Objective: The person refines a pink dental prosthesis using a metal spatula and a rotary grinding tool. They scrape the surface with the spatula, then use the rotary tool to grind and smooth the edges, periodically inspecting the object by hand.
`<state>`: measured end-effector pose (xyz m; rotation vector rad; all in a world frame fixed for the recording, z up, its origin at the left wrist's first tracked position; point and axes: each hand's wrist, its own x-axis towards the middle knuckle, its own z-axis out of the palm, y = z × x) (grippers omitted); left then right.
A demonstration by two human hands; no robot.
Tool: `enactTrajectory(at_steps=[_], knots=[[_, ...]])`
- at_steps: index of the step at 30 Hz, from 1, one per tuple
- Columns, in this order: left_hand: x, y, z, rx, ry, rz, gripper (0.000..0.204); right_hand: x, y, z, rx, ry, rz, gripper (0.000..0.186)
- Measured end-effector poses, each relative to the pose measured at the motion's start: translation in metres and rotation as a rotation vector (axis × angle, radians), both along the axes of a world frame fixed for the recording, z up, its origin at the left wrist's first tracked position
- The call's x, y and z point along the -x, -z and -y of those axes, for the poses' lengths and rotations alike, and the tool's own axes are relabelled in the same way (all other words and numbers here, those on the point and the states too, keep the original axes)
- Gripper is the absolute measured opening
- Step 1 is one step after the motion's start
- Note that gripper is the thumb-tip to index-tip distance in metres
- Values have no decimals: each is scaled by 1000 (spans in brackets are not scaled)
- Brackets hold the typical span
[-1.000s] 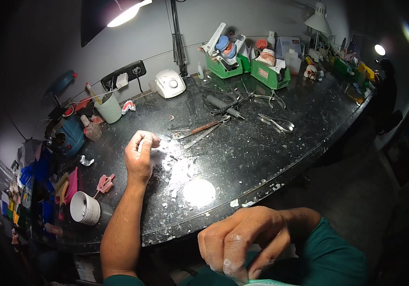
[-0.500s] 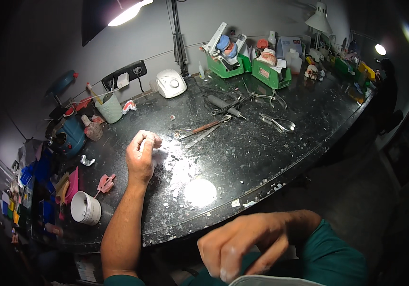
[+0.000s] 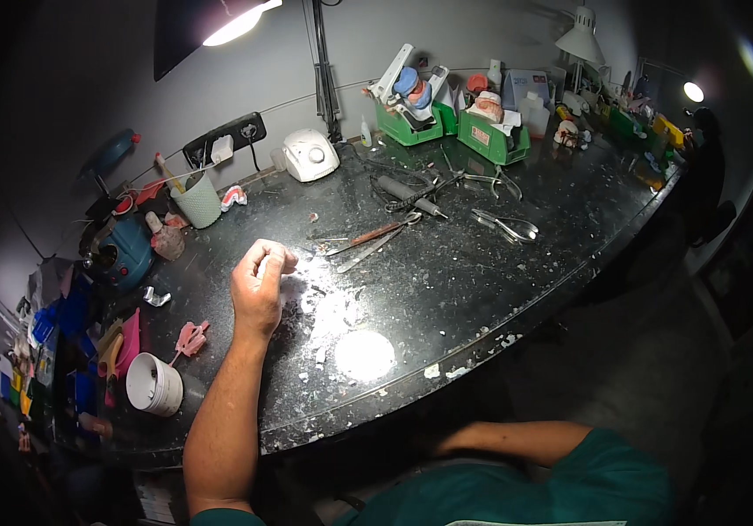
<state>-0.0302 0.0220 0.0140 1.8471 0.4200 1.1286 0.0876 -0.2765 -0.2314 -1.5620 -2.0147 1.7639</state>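
Observation:
My left hand [image 3: 260, 282] rests on the dark, speckled worktop [image 3: 446, 289], fingers curled and pinched; whatever they may hold is hidden. Just beyond it lie a rust-brown-handled tool [image 3: 374, 234] and a long metal blade [image 3: 359, 257]. To its left are a pink acrylic piece [image 3: 190, 337], a white tub [image 3: 154, 386] and a small silvery piece [image 3: 156, 298]. My right forearm [image 3: 517, 443] runs low along the near side, below the worktop's edge; the hand at its end is hidden in shadow.
A blue machine [image 3: 117, 250], a cup of tools [image 3: 196, 206] and a white device [image 3: 310, 156] line the back. Green bins [image 3: 490, 145] hold dental models. Pliers [image 3: 517, 226] and a grey handpiece [image 3: 407, 197] lie centre right. A lamp [image 3: 236, 22] hangs overhead.
My right hand has dropped from the near foreground, close to the camera, down out of sight below the worktop's edge. My left hand stays in the same place.

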Motion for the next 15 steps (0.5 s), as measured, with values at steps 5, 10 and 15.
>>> enactTrajectory(at_steps=[5, 10, 15], knots=[[0, -1, 0, 6, 11, -1, 24, -12, 38, 13, -80, 2, 115, 28], [1, -4, 1, 5, 6, -17, 24, -11, 41, 15, -120, 6, 151, 29], [-1, -3, 3, 8, 14, -28, 29, -7, 41, 12, -142, 1, 158, 29]])
